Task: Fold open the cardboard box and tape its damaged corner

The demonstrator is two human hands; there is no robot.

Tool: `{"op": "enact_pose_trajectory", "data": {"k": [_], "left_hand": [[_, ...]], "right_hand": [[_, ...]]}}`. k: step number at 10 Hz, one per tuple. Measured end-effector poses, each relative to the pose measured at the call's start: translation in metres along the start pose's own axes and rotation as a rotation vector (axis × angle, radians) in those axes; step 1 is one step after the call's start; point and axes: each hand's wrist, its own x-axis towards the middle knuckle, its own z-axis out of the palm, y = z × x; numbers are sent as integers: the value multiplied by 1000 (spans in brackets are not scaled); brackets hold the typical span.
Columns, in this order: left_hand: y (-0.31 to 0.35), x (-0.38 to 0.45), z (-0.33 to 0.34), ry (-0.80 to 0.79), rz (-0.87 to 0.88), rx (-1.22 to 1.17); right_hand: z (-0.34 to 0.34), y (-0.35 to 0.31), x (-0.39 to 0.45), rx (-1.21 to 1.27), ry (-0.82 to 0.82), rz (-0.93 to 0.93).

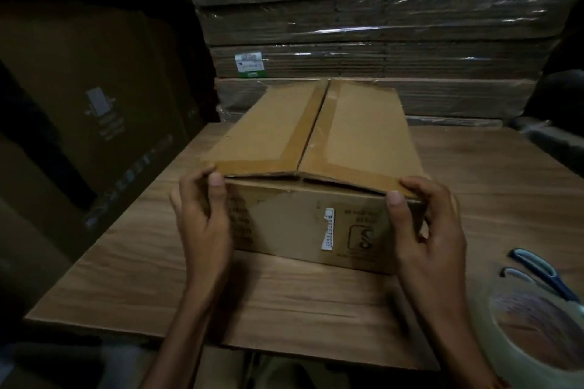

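A brown cardboard box [316, 142] stands upright on the wooden table [284, 300], its two top flaps folded down and meeting along a centre seam edged with old brown tape. The near edges of the flaps lift slightly above the front wall. My left hand [205, 218] grips the box's near left top corner, thumb on the front face. At the near right top corner, my right hand [426, 224] holds the flap edge, thumb on the front and fingers round the side. A roll of clear tape [534, 335] lies at the bottom right.
Blue-handled scissors [543, 275] lie right of the box, beside the tape roll. Plastic-wrapped stacks of flat cardboard [379, 19] rise behind the table. A large flattened carton [94, 110] leans at the left. A torn white label [328, 229] hangs on the box front.
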Motion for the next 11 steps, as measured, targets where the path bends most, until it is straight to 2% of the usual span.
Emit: {"op": "enact_pose_trajectory", "data": {"k": [1, 2, 3, 6, 7, 9, 10, 11], "left_hand": [[15, 13, 3, -2, -126, -5], [31, 21, 5, -4, -148, 149], [47, 16, 3, -46, -144, 282], [90, 0, -12, -316, -292, 666], [93, 11, -16, -374, -333, 687], [101, 32, -16, -437, -315, 815], [110, 47, -13, -510, -299, 862], [119, 82, -5, -562, -229, 838]], "right_hand": [[0, -10, 27, -101, -25, 76], [-4, -13, 46, -210, -146, 198], [-11, -14, 50, -273, -291, 242], [-45, -29, 76, -455, -580, 351], [-46, -40, 78, -503, -608, 380], [-44, -52, 75, -490, -556, 412], [-49, -61, 85, -524, -549, 393], [-46, -84, 131, -583, -589, 309]]}}
